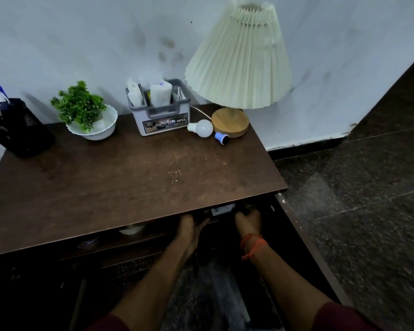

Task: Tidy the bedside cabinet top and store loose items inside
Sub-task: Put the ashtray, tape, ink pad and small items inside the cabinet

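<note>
The dark brown cabinet top (129, 177) fills the middle of the view. On it, at the back, stand a grey caddy box (163, 115) with white packets, a white light bulb (202, 127) lying on its side, and a small blue cap-like item (222, 138). Both my hands reach under the front edge into the open cabinet. My left hand (189, 226) lies in the dark interior with fingers extended. My right hand (247, 218) has its fingers curled over something dark that I cannot make out. A white-labelled object (222, 209) sits just beyond the hands.
A lamp (239, 68) with a pleated shade and wooden base stands at the back right. A green plant in a white bowl (89, 115) and a black mesh holder (14, 127) stand at the back left. The open cabinet door (308, 249) juts out on the right. A white bowl (132, 229) sits inside.
</note>
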Motion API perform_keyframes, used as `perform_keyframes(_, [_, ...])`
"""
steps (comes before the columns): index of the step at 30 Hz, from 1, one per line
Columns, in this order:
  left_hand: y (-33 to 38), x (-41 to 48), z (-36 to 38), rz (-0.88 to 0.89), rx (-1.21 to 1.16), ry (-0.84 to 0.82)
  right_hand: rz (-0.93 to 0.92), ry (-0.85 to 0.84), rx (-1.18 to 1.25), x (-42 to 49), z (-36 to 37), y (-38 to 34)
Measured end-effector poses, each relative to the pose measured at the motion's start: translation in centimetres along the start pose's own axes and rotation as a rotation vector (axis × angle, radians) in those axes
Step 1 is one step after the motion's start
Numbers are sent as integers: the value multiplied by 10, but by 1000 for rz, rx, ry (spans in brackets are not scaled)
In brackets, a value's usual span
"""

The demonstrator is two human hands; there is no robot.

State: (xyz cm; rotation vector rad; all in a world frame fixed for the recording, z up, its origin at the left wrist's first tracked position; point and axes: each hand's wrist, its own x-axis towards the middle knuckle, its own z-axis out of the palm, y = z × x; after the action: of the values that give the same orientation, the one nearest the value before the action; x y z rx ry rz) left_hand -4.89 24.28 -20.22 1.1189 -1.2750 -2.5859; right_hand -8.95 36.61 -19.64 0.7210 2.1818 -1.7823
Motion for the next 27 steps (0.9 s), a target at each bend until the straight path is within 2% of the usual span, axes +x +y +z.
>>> perform_keyframes(11, [13,-84,-4,-61,33,-44,-57,-91,-13,-67,-28,-23])
perform_keyframes(19, [43,-151,4,-1,82,-109,-130,-122,39,-112,-46,-45])
perform_keyframes(27, [73,-170,15,85,66,-166,-180,-154,89,-124,-50,-70])
